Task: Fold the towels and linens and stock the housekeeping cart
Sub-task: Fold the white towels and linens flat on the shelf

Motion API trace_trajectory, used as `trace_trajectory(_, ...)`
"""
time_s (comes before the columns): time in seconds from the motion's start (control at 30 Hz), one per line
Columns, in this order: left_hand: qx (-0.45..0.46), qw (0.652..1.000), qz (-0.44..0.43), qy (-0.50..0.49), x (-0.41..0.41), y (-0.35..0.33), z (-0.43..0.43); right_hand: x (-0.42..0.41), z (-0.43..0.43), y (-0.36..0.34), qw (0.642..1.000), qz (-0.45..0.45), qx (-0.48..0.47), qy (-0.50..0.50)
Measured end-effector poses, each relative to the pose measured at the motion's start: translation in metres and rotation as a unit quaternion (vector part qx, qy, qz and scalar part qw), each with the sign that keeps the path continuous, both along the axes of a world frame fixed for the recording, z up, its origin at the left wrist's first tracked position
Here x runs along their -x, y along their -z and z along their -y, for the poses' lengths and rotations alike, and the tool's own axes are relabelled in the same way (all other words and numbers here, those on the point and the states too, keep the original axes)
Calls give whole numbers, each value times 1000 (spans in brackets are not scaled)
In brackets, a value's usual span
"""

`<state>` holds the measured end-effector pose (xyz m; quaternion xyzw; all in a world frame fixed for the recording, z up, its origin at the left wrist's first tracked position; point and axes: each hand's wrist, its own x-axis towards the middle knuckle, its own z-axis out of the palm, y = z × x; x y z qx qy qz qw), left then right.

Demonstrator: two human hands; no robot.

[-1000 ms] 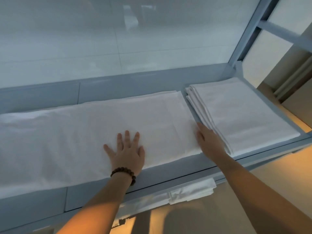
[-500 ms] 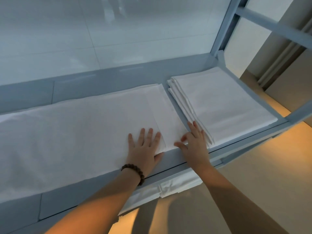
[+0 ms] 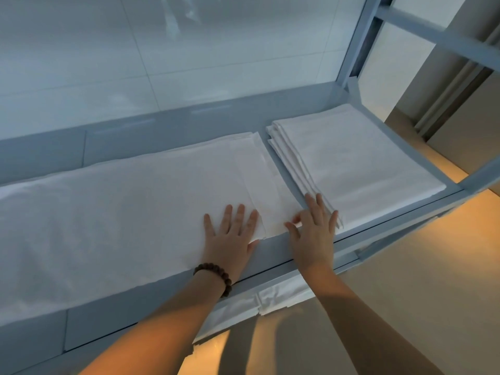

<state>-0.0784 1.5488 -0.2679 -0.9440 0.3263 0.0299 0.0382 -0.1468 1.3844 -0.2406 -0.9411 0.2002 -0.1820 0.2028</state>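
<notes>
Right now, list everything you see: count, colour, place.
sheet: one, white, spread lengthwise along the shelf, left to middle
stack: one, white folded linens, right end of the shelf
shelf: one, grey-blue, across the view
lower linens: white, count unclear, on the level below, mostly hidden
post: one, grey-blue, upright at the shelf's right rear corner
wall: pale tiles, behind the shelf
floor: tan, lower right
bracelet: one, dark beads, left wrist
left hand: flat on the sheet's near right part
right hand: at the sheet's right edge, beside the stack
</notes>
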Motion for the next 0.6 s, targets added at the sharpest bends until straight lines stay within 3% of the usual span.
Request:
trace_trajectory(0.1, 7, 1000, -3, -7, 2, -1, 0, 1, -15, 3, 992, -7, 109, -69)
trace_trajectory(0.3, 6, 1000, -16, -4, 4, -3, -2, -5, -26, 14, 975, -107, 171, -98)
trace_trajectory(0.47, 2, 1000, -21, -5, 5, -6, -2, -9, 0, 17, 969, -172, 179, -8)
trace_trajectory(0.53, -1, 999, -33, -2, 5, -7, -2, -11, -8, 11, 969, -139, 183, -87)
trace_trajectory(0.6, -1, 999, -42, 4, 7, -8, -4, -11, -20, 13, 947, -121, 201, -219)
